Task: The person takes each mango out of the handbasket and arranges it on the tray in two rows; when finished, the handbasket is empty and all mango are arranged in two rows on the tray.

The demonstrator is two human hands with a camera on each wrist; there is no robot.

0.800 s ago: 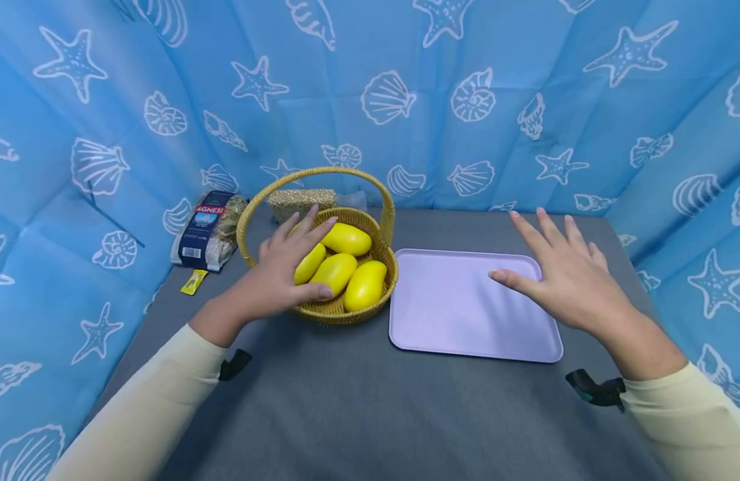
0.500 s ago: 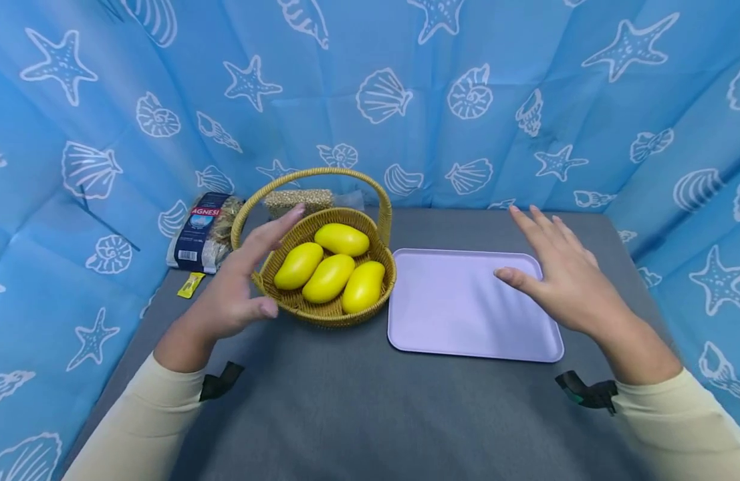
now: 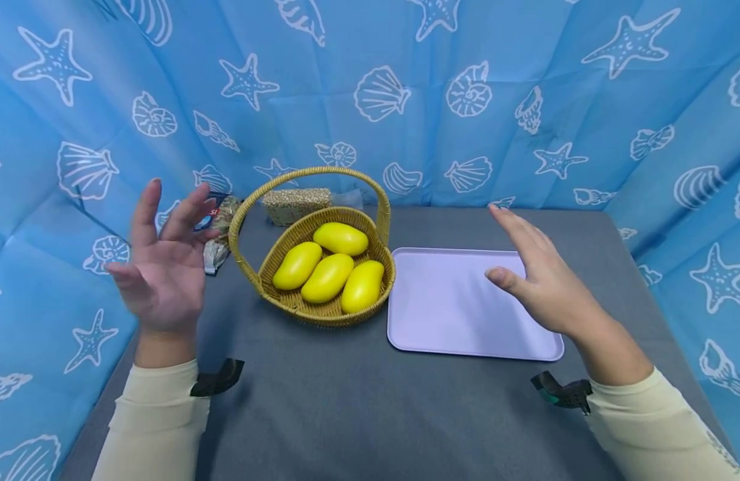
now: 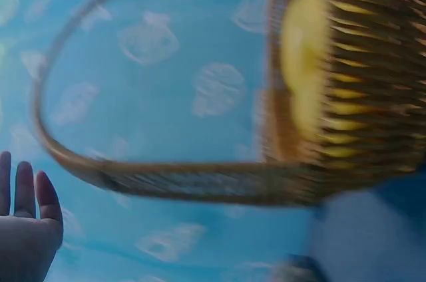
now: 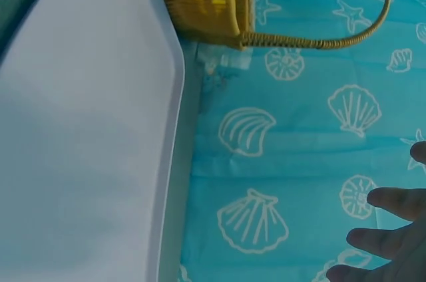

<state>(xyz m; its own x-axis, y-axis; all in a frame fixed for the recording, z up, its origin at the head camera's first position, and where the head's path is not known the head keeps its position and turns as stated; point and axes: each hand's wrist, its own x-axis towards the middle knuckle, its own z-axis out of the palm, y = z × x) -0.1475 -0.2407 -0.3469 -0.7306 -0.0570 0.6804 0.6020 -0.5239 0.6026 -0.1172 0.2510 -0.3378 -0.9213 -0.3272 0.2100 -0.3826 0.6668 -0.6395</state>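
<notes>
A wicker basket (image 3: 330, 319) with a tall handle holds several yellow mangoes (image 3: 327, 278). To its left, my left hand (image 3: 168, 274) is raised in the air with the palm turned up and the fingers loosely spread, holding nothing. Right of the basket lies a lilac tray (image 3: 448, 300) with nothing on it. Over the tray's right part hovers my right hand (image 3: 544, 280), its fingers extended and the thumb apart. In the left wrist view the basket handle (image 4: 180, 179) is blurred and apart from the hand. Neither hand touches anything.
Behind my left hand, a pasta bag (image 3: 225, 220) is partly hidden. A clear pack of pale grains (image 3: 297, 204) lies behind the basket. A blue curtain (image 3: 430, 153) with shell prints surrounds the grey table (image 3: 370, 407).
My left hand has swung left, away from over the basket, and turned palm up. It now covers most of the pasta bag and the small yellow packet. My right hand has shifted slightly left.
</notes>
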